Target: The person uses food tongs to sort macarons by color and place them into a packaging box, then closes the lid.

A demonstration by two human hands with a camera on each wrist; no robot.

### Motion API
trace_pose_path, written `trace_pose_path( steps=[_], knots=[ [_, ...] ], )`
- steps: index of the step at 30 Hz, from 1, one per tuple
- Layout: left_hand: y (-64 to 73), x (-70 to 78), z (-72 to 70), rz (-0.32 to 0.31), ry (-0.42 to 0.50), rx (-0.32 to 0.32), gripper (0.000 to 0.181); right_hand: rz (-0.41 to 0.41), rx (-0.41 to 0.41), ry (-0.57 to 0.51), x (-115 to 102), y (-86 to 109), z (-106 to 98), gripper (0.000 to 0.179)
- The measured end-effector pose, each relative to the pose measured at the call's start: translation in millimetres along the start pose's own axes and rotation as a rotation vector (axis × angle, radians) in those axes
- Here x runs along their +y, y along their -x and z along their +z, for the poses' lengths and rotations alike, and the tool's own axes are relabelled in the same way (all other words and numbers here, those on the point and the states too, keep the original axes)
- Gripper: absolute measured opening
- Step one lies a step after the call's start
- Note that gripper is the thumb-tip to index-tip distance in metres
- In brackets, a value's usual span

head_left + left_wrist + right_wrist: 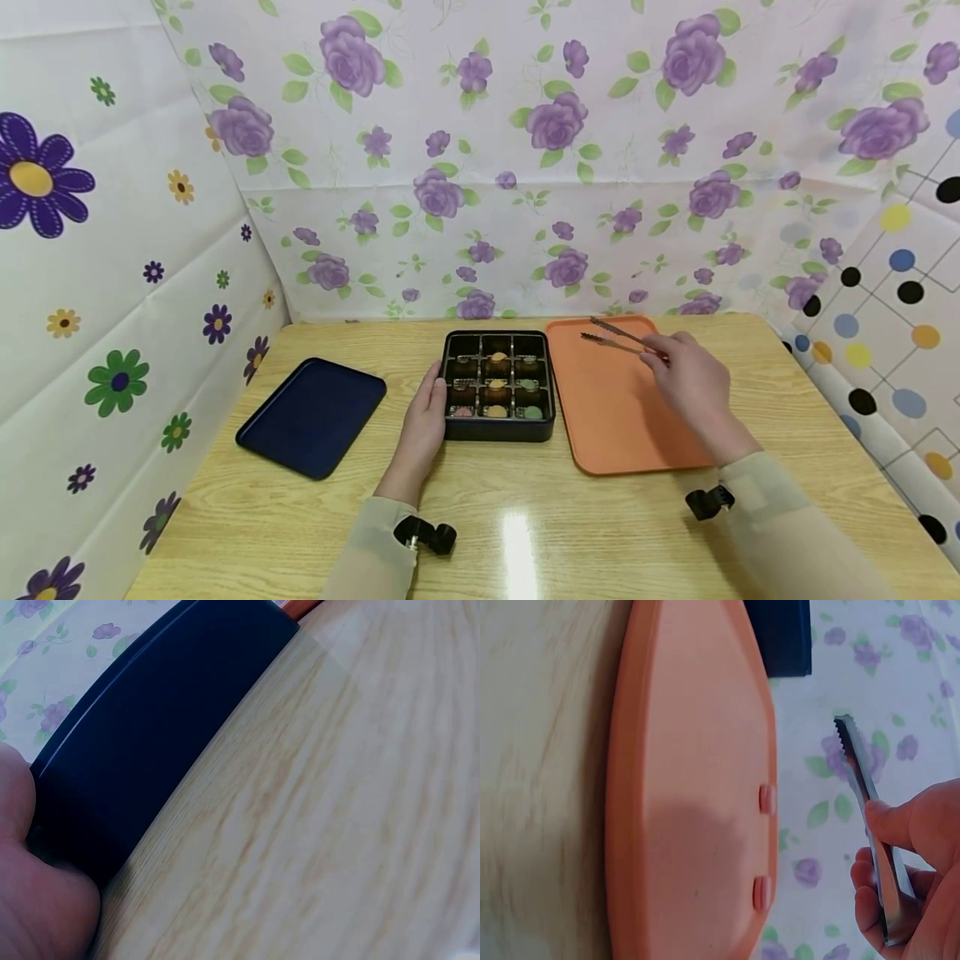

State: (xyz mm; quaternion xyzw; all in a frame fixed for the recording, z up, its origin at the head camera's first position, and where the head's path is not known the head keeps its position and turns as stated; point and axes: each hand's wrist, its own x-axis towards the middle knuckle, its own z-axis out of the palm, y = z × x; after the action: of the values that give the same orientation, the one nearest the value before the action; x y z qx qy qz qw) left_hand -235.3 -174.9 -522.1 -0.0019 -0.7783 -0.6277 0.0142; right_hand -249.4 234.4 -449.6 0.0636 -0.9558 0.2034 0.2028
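Left hand (424,422) lay flat against the black nine-cell box (498,387) at table centre, right hand (693,381) pinched serrated metal tongs (619,337) over the smooth orange tray (615,417) at 3 o'clock of it, glossy navy tray (311,417) sat at 9, woodgrain table (525,517)

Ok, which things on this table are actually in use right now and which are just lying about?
In use:
- tongs, held in the right hand above the orange tray
- black compartment box of sweets, with the left hand against its side

Lying about:
- dark blue tray, untouched
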Motion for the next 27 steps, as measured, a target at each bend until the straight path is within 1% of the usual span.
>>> trace_pose_path(
  steps=[7,14,18,27],
  knots=[
    [0.6,1.0,-0.1,-0.003,-0.001,0.001,0.063,0.055,-0.039,0.027,14.1,-6.4,2.6,0.033],
    [0.4,0.3,-0.2,-0.011,-0.012,-0.001,0.062,0.084,-0.078,0.046,25.4,-12.6,8.2,0.035],
    [0.5,0.6,0.0,-0.003,-0.014,-0.002,0.063,0.102,-0.101,0.051,28.7,-15.2,11.4,0.035],
    [1.5,1.5,-1.0,-0.025,-0.015,0.0,0.062,0.14,-0.159,0.067,31.7,-22.2,17.8,0.036]
  ],
)
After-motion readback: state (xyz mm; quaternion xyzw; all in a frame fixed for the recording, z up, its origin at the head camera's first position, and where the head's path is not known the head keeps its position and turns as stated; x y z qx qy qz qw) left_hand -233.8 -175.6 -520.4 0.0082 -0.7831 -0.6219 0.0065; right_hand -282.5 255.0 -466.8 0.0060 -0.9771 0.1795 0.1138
